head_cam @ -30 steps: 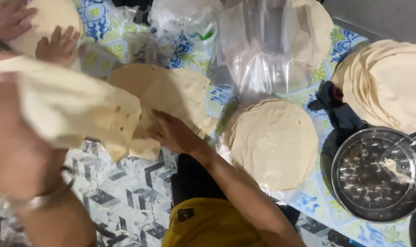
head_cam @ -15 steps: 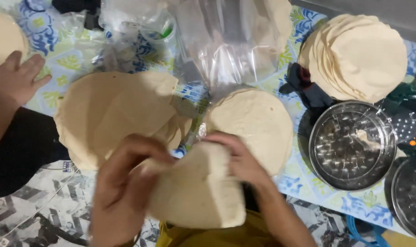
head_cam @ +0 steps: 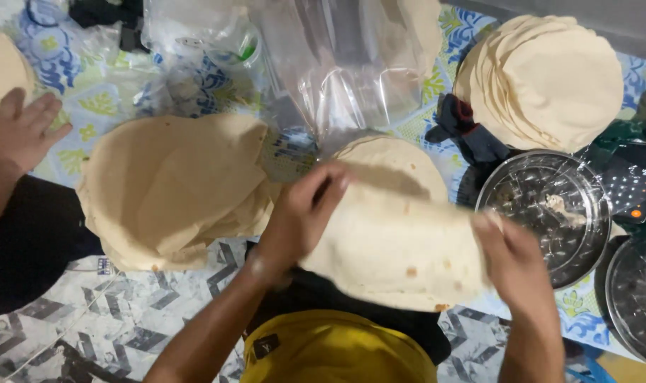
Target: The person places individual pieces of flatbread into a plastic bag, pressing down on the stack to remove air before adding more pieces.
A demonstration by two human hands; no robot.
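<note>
My left hand [head_cam: 301, 213] and my right hand [head_cam: 516, 257] hold a round pale flatbread [head_cam: 397, 248] between them, gripping its left and right edges, above my lap. Under it lies a stack of flatbreads [head_cam: 394, 159] on the patterned cloth. To the left lies a loose, rumpled pile of flatbreads [head_cam: 174, 188]. At the back right rests a tall neat stack of flatbreads [head_cam: 550, 78].
Another person's hand [head_cam: 21, 131] rests at the far left. Clear plastic bags [head_cam: 337, 64] lie at the back. Steel perforated trays [head_cam: 543, 213] sit at the right, beside a digital scale [head_cam: 631, 184] and a dark cloth [head_cam: 465, 131].
I took a flatbread from the left pile, brought it in front of me, and now hold it spread out farther right over the middle stack.
</note>
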